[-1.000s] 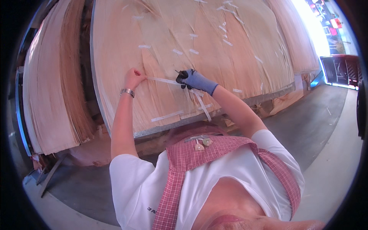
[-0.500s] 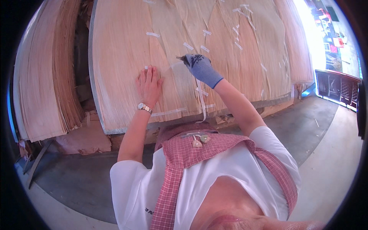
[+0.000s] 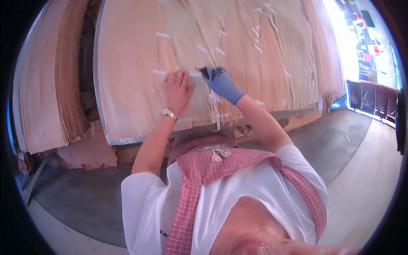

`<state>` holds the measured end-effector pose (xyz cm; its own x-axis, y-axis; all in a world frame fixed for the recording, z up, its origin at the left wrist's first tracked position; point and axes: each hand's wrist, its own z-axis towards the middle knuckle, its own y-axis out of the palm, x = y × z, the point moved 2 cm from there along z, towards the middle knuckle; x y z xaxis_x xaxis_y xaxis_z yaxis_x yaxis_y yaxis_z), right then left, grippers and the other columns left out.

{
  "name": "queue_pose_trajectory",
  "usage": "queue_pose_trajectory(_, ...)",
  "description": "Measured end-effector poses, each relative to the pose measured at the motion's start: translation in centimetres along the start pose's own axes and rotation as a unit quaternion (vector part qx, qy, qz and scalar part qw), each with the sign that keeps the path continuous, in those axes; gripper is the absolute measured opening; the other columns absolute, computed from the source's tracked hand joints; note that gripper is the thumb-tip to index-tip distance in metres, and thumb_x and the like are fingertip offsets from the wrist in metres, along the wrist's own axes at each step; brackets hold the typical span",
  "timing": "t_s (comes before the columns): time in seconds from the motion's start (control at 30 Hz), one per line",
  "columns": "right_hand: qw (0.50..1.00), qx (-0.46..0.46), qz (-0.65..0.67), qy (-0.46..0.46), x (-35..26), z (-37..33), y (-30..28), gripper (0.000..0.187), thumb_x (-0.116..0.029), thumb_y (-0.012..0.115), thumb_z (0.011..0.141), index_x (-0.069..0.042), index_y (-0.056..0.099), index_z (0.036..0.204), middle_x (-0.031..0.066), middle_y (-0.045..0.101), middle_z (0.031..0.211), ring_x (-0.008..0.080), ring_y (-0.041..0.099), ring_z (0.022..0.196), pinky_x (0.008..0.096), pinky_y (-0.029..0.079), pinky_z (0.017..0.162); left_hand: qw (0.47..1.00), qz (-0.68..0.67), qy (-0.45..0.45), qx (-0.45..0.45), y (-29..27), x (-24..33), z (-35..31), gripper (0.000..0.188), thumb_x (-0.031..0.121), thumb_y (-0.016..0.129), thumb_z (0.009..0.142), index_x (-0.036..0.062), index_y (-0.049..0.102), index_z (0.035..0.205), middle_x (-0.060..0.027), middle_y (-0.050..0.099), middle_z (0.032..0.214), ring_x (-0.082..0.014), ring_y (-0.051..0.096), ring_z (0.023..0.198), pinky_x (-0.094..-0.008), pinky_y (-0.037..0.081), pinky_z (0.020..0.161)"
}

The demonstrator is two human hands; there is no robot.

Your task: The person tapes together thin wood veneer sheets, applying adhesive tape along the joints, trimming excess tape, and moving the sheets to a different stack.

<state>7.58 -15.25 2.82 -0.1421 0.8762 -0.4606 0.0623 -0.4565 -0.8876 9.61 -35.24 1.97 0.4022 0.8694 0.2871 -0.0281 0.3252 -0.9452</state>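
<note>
A large sheet of pale wood veneer (image 3: pixel 131 85) lies before me, its splits crossed by short pieces of white tape. My left hand (image 3: pixel 177 91), bare with a wristwatch, rests on it with fingers stretched out, their tips at the left end of a white tape strip (image 3: pixel 195 74). Just to the right, my right hand (image 3: pixel 222 84), in a blue-grey glove with dark fingertips, is closed on that strip. A long tail of the tape hangs below the glove toward the sheet's near edge. Whether the glove also holds a small tool is unclear.
Another tall stack of veneer (image 3: pixel 42 85) stands at the left, beyond a dark gap. More veneer (image 3: pixel 325 51) lies along the right side. Dark floor matting (image 3: pixel 85 199) runs beneath, and a dark slatted piece of furniture (image 3: pixel 372 100) stands far right.
My left hand has moved right and slightly up to the tape near my right hand, uncovering a short tape piece on the veneer. The view has shifted slightly.
</note>
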Motion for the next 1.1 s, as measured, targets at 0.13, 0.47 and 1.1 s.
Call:
queue_pose_trajectory(0.13,0.993,-0.015,0.078,0.083,3.3,1.1,-3.1,0.028,-0.033,0.065,0.09,-0.006,0.069,0.089,0.013,0.068,0.072,0.0223,0.064,0.057,0.0378,0.049,0.052,1.0,0.007,-0.004,-0.018,-0.3,-0.5,0.5,0.051,0.028,0.065,0.089,0.0158,0.056,0.138,0.0005,0.049,0.149,-0.0265,0.043,0.132,-0.0521,0.032,0.105)
queue_pose_trajectory(0.47,0.891,-0.179,0.328,0.26,6.0,-2.1,-0.3,0.032,-0.035,0.072,0.087,-0.003,0.069,0.084,0.0051,0.065,0.066,0.012,0.057,0.051,0.0282,0.045,0.047,0.999,-0.009,0.012,-0.051,1.5,7.9,0.6,0.058,0.032,0.06,0.093,0.0164,0.047,0.147,0.002,0.044,0.154,-0.0275,0.04,0.138,-0.0559,0.028,0.11)
queue_pose_trajectory(1.1,0.879,-0.052,0.365,0.303,7.8,-10.6,-0.1,0.026,-0.029,0.064,0.093,-0.003,0.067,0.099,0.0082,0.068,0.07,0.0179,0.064,0.06,0.0328,0.05,0.056,0.991,0.052,0.069,-0.107,1.4,11.0,0.1,0.066,0.049,0.063,0.09,0.0411,0.039,0.15,-0.0238,0.027,0.158,-0.0558,0.031,0.135,-0.0692,0.024,0.108)
